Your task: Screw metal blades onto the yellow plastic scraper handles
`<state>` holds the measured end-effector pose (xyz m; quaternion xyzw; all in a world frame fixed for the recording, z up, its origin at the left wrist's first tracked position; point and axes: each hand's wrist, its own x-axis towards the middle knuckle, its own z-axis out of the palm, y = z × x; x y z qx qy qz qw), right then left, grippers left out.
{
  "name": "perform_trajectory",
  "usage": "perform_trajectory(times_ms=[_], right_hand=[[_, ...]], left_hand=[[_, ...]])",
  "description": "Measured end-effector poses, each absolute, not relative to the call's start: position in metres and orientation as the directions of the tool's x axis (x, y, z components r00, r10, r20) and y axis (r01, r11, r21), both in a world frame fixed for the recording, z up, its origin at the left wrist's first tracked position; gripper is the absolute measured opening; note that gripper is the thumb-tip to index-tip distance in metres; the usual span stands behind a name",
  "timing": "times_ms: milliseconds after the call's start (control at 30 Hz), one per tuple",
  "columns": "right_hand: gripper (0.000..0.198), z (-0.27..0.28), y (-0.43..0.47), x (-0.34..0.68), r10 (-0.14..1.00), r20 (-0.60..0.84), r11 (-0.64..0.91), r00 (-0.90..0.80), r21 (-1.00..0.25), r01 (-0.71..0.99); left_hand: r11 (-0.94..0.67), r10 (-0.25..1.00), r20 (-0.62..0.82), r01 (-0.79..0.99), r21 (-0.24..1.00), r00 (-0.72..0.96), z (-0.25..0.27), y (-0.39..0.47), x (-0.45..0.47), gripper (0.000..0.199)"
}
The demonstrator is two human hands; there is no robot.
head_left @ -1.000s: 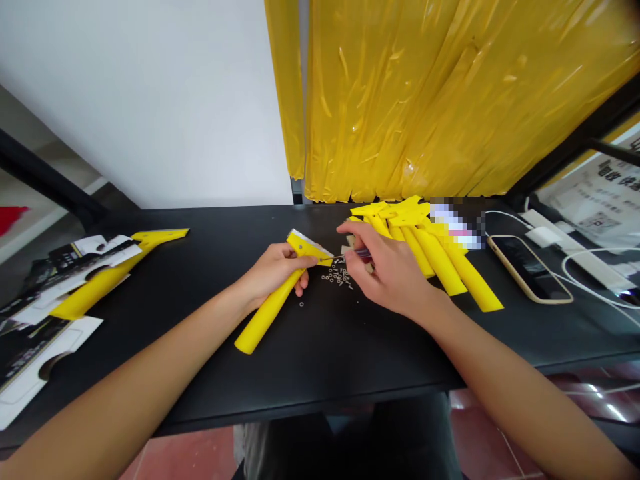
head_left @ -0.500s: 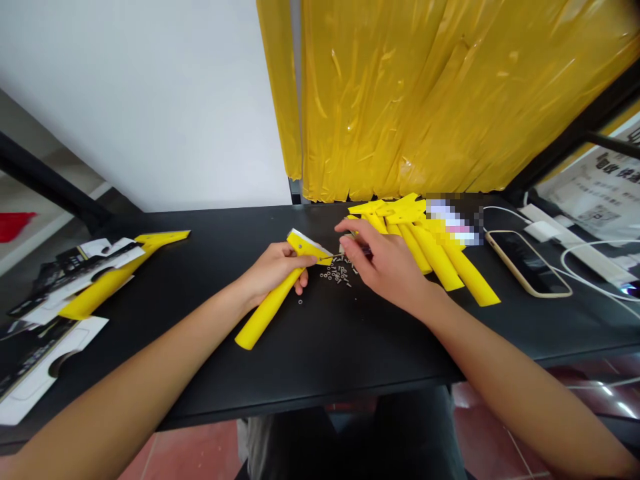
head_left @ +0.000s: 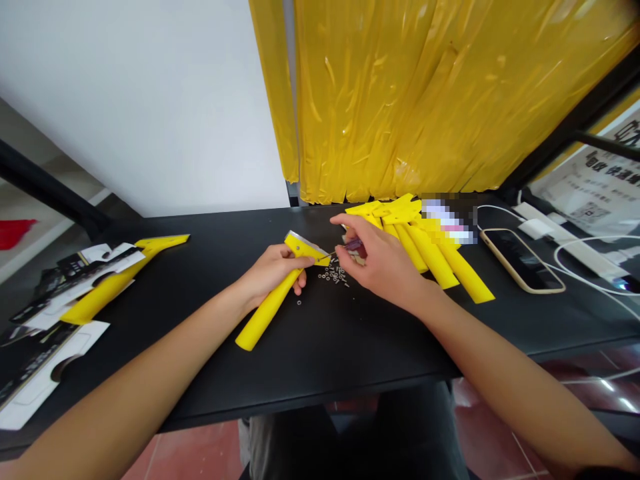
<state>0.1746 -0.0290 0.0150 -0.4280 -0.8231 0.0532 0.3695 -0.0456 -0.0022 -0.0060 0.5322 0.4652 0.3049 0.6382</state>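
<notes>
While left hand (head_left: pixel 274 272) grips yellow tool (head_left: pixel 266 315), right hand (head_left: pixel 385 270) holding screwdriver (head_left: pixel 355 245), metal parts (head_left: pixel 336 275) lie between; yellow pile (head_left: pixel 433 255), phone (head_left: pixel 523 262) farther right.

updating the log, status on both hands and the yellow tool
Left hand gripping yellow tool. Right hand on screwdriver, shaft at tool's head. Loose small hardware close by, nothing visibly blocking.

The scraper (head_left: pixel 275 302) looks smooth plastic — the tabletop (head_left: pixel 225 377) matt, the sheeting (head_left: pixel 390 120) glossy.
</notes>
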Motion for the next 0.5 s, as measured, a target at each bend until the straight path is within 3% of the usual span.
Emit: perform_trajectory(times_ms=[100,333,500], right_hand=[[0.040,0.0149,-0.0301,0.1738,0.738,0.567,0.631,-0.366,-0.386,0.673],[0.018,0.0184,-0.0329,0.1757,0.759,0.548,0.604,-0.352,-0.391,0.694],[0.019,0.0178,-0.0319,0.1736,0.782,0.533,0.571,-0.322,-0.407,0.713]], left_hand=[[0.265,0.884,-0.283,0.099,0.959,0.371,-0.0052,-0.0030,-0.0444,0.016],[0.279,0.894,-0.290,0.082,0.957,0.341,-0.0036,-0.0039,-0.0435,0.014],[0.277,0.898,-0.293,0.095,0.956,0.328,-0.0033,-0.0039,-0.0427,0.012]])
